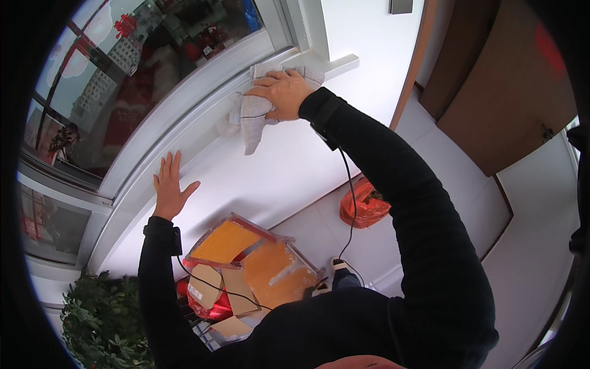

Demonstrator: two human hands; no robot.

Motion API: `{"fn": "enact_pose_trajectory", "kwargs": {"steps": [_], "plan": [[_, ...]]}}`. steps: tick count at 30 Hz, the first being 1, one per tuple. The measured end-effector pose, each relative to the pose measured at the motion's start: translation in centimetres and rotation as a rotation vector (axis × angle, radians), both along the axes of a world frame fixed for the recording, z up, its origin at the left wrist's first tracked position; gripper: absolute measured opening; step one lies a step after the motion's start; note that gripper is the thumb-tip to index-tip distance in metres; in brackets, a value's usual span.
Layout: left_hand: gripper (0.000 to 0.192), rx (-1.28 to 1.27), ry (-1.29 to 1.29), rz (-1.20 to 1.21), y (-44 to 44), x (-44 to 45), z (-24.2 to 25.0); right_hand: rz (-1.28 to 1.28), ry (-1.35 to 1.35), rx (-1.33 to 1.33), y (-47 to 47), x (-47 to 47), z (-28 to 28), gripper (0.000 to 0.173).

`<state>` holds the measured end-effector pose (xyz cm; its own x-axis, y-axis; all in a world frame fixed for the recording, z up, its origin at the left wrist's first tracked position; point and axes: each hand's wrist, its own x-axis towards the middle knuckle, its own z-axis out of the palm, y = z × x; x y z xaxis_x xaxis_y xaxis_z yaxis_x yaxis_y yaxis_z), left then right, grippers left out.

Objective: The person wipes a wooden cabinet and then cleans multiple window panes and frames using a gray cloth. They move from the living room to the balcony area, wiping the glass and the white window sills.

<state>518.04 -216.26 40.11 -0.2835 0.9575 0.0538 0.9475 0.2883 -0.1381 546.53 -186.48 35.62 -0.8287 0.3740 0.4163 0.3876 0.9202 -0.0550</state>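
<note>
My right hand (285, 93) presses a light grey cloth (255, 115) against the white window sill (203, 131), near the sill's far right end. The fingers are spread over the cloth, and one corner hangs down over the sill's edge. Farther left, my left hand (170, 189) holds nothing; its fingers are apart and rest at the edge of the sill. Above the sill runs the metal frame (184, 97) of a closed window with reflections in its glass.
Below the sill stands a worn orange chair (272, 263), with cardboard pieces (237, 290) beside it. A leafy plant (101, 318) is at lower left. On the tiled floor sits a red plastic bag (362, 205). Black cables hang from both wrists; a brown door (511, 92) is at right.
</note>
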Motion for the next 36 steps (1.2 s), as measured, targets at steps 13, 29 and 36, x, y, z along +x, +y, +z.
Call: {"fn": "enact_pose_trajectory", "kwargs": {"steps": [13,29,36], "plan": [[0.099,0.060,0.063,-0.029,-0.2,-1.0,-1.0,-0.517,0.690,-0.292,-6.8,30.0,0.9,0.055],[0.093,0.222,0.182,-0.187,3.5,-13.3,-8.3,-0.273,1.890,-1.343,-30.7,39.5,-3.2,0.045],[0.125,-0.065,0.115,0.184,8.7,-14.2,-7.0,-0.272,1.904,-1.117,-32.2,45.9,-3.0,0.044]]}}
